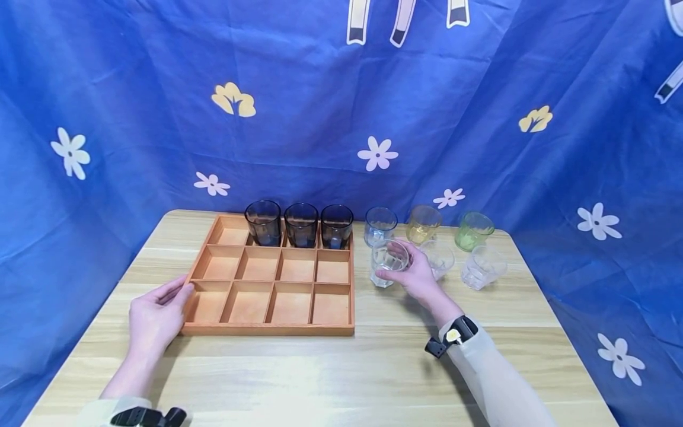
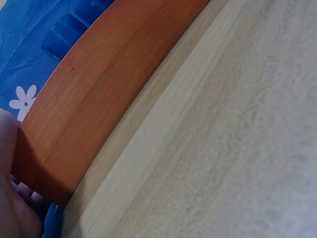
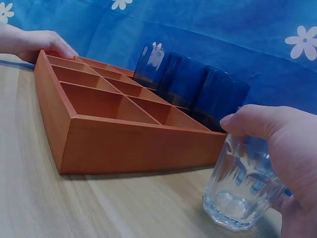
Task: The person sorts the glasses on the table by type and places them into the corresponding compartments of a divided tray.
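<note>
Clear glass: located right of the wooden tray, level with its middle row, close to its right wall. Grasped by the right hand, thumb on the side toward the viewer, fingers wrapped round the back. Faceted lower body and thick base shown in the right wrist view; whether the base is touching the table cannot be told.

Tray: divided into three rows of four compartments. Left edge near the front corner held by the left hand, thumb at the rim, fingers against the outer wall; fingertips partly hidden.

Tray back row: three dark glasses seated upright in the second, third and fourth compartments from the left.

Right of tray, far line: blue-tinted glass nearest the tray, then amber glass, then green glass. In front of these, farther from the tray than the held one: second clear glass, partly covered by the right hand, and third clear glass.

Under the tray: light wood-grain table. Behind the tray: blue curtain, printed with white flowers and yellow motifs. Pale sleeves and black wrist straps worn on both arms.
</note>
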Demonstrator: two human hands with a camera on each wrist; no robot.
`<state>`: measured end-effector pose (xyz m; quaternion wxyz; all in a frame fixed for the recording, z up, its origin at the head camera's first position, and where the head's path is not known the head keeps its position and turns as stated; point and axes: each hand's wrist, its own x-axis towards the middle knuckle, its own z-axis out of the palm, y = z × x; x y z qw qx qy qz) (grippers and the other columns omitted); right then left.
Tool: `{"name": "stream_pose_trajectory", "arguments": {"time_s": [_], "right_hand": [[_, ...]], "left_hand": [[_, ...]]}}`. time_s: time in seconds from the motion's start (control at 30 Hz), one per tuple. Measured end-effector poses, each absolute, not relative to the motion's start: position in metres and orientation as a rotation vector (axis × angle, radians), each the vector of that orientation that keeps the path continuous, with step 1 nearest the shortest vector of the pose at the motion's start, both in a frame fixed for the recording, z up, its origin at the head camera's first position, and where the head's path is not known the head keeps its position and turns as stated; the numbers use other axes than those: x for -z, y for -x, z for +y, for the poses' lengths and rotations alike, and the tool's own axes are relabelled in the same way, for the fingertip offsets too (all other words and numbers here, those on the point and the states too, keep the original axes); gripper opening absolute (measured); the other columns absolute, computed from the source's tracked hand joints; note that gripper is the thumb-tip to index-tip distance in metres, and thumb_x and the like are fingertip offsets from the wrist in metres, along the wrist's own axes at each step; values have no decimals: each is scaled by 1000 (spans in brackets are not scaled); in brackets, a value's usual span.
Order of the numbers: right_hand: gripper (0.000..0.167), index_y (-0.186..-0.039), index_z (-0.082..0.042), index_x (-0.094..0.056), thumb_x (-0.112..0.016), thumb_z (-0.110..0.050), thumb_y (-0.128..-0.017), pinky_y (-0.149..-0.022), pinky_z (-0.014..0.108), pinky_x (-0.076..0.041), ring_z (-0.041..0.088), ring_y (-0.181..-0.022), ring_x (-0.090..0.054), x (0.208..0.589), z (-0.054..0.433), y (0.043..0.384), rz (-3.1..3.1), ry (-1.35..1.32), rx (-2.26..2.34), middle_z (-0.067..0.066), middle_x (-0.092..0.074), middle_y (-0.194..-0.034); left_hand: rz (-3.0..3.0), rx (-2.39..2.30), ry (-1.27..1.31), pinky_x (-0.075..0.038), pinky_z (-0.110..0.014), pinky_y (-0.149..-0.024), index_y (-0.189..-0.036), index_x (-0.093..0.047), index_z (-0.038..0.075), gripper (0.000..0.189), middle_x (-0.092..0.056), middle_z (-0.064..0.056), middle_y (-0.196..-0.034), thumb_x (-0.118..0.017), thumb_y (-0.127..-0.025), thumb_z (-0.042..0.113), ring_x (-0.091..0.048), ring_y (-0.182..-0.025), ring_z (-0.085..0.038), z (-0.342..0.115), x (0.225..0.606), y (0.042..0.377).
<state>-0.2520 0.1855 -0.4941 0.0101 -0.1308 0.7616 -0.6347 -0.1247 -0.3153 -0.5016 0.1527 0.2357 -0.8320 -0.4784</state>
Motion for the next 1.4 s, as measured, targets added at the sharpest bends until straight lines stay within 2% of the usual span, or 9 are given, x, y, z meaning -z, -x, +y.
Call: {"name": "stream_pose_trajectory", "arguments": {"time_s": [0.4, 0.77, 1.07, 1.23, 1.4], "right_hand": [[87, -146, 4, -54, -97, 3, -71, -120, 43, -38, 33, -133, -58, 487, 184, 250, 2381, 456, 1972, 21, -64, -141], [86, -147, 5, -53, -95, 4, -72, -117, 42, -43, 33, -133, -59, 462, 180, 245, 2361, 453, 2017, 23, -62, -143], [83, -147, 5, -53, -92, 10, -74, -113, 43, -47, 39, -134, -57, 433, 163, 240, 2243, 488, 2124, 28, -59, -144], [83, -147, 6, -53, -90, 14, -74, -114, 48, -46, 45, -135, -54, 423, 151, 237, 2178, 533, 2158, 29, -59, -144], [83, -148, 4, -53, -91, 11, -74, -113, 50, -46, 41, -133, -57, 418, 136, 234, 2189, 579, 2129, 24, -62, -142]], "left_hand": [[-2386, 1365, -664, -48, -4, -75, -136, -72, 9, 42, -70, -13, -125, -74, -102, 32, -62, -91, 16, -315, 501, 124], [-2379, 1371, -659, -48, -4, -76, -136, -72, 9, 42, -70, -12, -125, -74, -102, 33, -62, -92, 16, -316, 502, 124], [-2355, 1379, -648, -49, -4, -75, -135, -73, 8, 42, -70, -13, -125, -75, -101, 32, -63, -93, 15, -317, 502, 125], [-2347, 1379, -649, -49, -4, -76, -134, -73, 8, 41, -71, -12, -124, -75, -101, 32, -63, -92, 16, -317, 502, 127], [-2352, 1388, -653, -49, -4, -75, -135, -73, 8, 42, -70, -13, -125, -75, -101, 33, -63, -93, 16, -318, 504, 125]]}}
